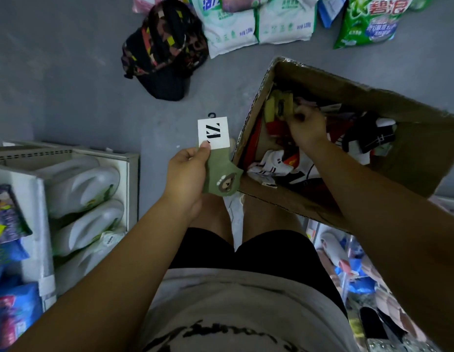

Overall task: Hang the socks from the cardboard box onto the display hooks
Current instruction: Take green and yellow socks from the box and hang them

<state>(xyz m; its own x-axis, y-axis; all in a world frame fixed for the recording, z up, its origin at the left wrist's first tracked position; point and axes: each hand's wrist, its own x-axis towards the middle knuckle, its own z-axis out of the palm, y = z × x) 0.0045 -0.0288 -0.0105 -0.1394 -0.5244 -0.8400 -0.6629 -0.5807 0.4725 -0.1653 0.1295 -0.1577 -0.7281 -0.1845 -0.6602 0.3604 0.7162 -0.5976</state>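
Note:
My left hand [186,174] pinches a green sock pair [222,177] with a bear motif and a white card label, held just left of the cardboard box [408,138]. The open box stands at the right and holds several mixed socks, red, white and black. My right hand [307,125] reaches down inside the box at its far left corner and grips a yellow-green sock pair [278,106]. No display hooks show in this view.
A dark patterned backpack [165,49] lies on the grey floor ahead. Detergent bags [256,24] lie along the far edge. A white shelf [83,194] with white bottles stands at my left. More packaged goods sit low at the right.

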